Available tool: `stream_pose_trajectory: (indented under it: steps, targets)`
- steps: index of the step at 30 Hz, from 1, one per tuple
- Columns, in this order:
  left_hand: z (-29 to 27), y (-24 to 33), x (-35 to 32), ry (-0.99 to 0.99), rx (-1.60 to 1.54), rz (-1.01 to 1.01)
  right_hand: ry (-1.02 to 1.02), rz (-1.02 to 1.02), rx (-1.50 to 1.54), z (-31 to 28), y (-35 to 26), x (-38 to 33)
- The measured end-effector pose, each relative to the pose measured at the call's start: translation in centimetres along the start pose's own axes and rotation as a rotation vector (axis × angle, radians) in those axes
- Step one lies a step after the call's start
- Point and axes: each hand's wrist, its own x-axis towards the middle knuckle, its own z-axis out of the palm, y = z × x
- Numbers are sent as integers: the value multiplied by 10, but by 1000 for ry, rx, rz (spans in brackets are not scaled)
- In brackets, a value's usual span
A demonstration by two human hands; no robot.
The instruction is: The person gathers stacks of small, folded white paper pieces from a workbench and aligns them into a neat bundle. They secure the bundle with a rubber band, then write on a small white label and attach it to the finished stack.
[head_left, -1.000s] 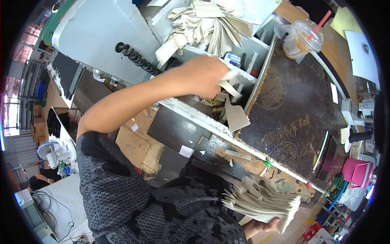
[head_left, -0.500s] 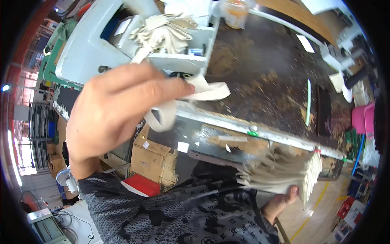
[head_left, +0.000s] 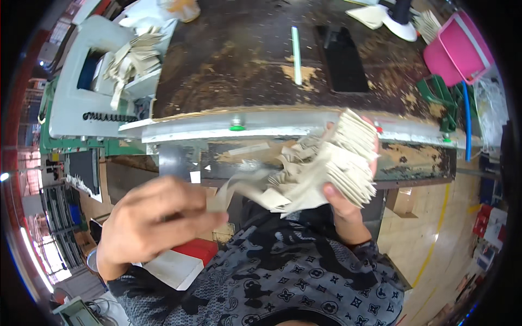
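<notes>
My right hand (head_left: pixel 348 213) is closed around a thick bundle of cream fabric pieces (head_left: pixel 348 163), folded and stacked in layers. Its thumb presses the near side, and fingertips show behind the far edge. Loose ends fan out from the bundle toward the left. My left hand (head_left: pixel 157 220), slightly blurred, pinches a thin cream fabric strip (head_left: pixel 247 190) between thumb and fingers. That strip curves across to the bundle's left end; whether it is joined there I cannot tell. Both hands are in front of my body, below the table's front edge.
Beyond the hands stands a worn dark table (head_left: pixel 234 65) with a pale green strip (head_left: pixel 296 54) and a black phone-like slab (head_left: pixel 343 60). More cream fabric strips (head_left: pixel 136 57) lie on the grey machine (head_left: pixel 68 103) at left. A pink bin (head_left: pixel 454 49) is at far right.
My left hand has come down from in front of the machine, still holding a strip. The bundle in my right hand is raised closer to the table edge. The view has turned right.
</notes>
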Motion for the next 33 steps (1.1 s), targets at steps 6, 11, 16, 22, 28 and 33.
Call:
stream_pose_trajectory:
  steps: [6,11,16,22,28,33]
  targets:
    - [55,21,29,-196,-936,367,-50,-35,-17,-17,-8,7]
    - [95,49,68,-119,-823,345,-108,-62,9,-26,-7,4]
    - [104,44,59,-74,-1038,794,-49,-37,40,-53,-4,3]
    - [129,57,101,188,-749,243,-35,-47,-27,-56,-12,1]
    - [140,58,113,-301,-1208,611,-32,-89,9,-60,-10,10]
    - [147,53,118,149,-904,591,5,-44,31,-55,-13,9]
